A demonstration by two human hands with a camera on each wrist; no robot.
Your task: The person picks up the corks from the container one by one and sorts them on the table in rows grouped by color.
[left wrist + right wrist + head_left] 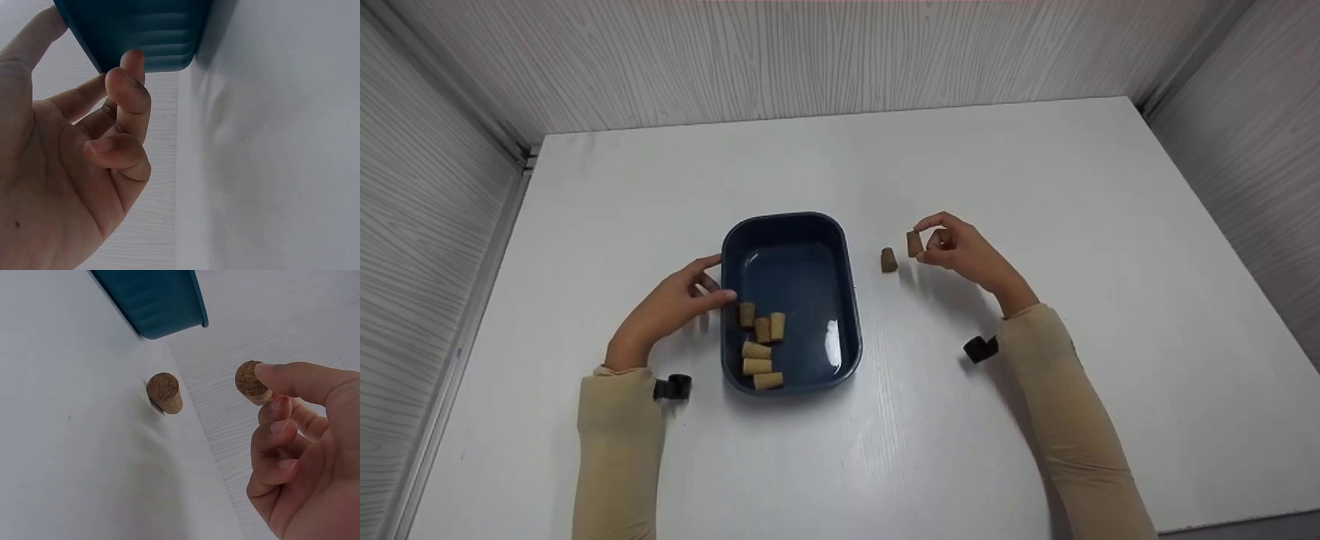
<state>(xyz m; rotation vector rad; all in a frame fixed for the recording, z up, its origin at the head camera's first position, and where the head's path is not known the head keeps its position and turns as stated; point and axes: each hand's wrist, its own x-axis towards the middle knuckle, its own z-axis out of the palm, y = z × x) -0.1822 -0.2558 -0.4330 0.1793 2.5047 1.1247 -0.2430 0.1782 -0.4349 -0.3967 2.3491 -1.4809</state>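
My right hand pinches a tapered cork stopper between thumb and fingertip, above the table. Just left of it, a second cork stopper stands on the table, wide end up in the right wrist view. At the left side of a deep blue rectangular container, my left hand holds the rim. Its thumb reaches over the edge, while the other fingers curl beside the wall in the left wrist view. Several cork stoppers lie in the container's near left part.
The white table extends around the container. Grey wood-grain panels stand along its back and sides. Black wrist cameras stick out from both beige sleeves, close above the tabletop.
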